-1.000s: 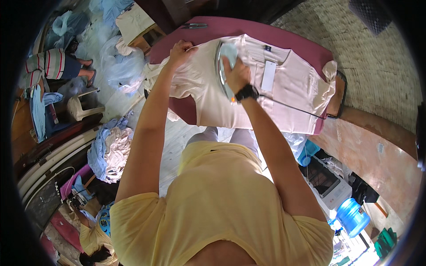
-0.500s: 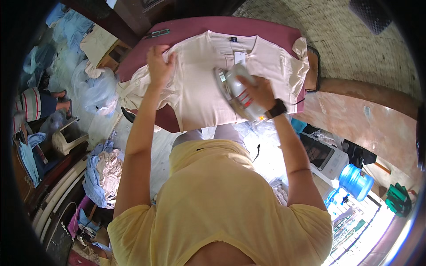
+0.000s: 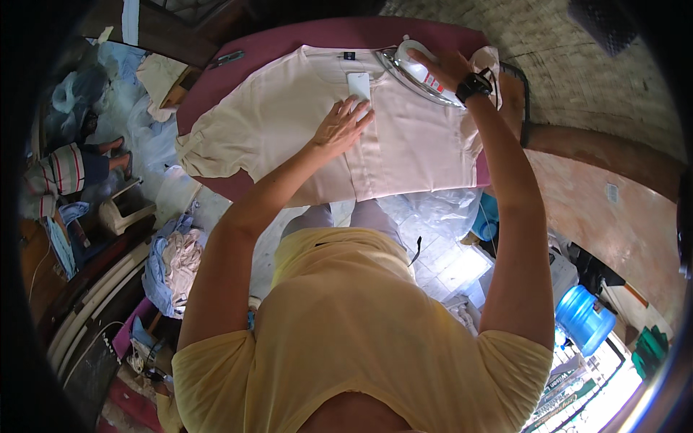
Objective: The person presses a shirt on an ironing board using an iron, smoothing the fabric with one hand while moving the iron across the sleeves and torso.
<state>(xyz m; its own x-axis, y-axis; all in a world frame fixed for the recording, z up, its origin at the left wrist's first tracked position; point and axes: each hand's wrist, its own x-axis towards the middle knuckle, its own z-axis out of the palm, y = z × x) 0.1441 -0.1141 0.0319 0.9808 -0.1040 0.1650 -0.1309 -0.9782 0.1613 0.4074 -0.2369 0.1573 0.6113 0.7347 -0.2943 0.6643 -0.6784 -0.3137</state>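
A cream short-sleeved blouse (image 3: 289, 108) lies spread over a maroon ironing board (image 3: 209, 90), its neckline at the far side. My right hand (image 3: 451, 71) is closed round the handle of a silver-and-white iron (image 3: 417, 68), which rests on the blouse's upper right part, near the shoulder. My left hand (image 3: 345, 126) lies on the middle of the front, fingers spread, with the fingertips at the lower end of a white paper tag (image 3: 358, 85). A dark watch (image 3: 474, 86) is on my right wrist.
A small metal object (image 3: 227, 59) lies at the board's far left. On the floor to the left are a heap of clothes (image 3: 177, 270), plastic bags and a beige stool (image 3: 126, 209); beyond them, a person's legs (image 3: 108, 162). A blue water bottle (image 3: 585, 317) stands at lower right.
The iron in my right hand has moved up and right from the middle of the blouse. My left hand has come from the left sleeve to the centre front. The left sleeve lies flatter.
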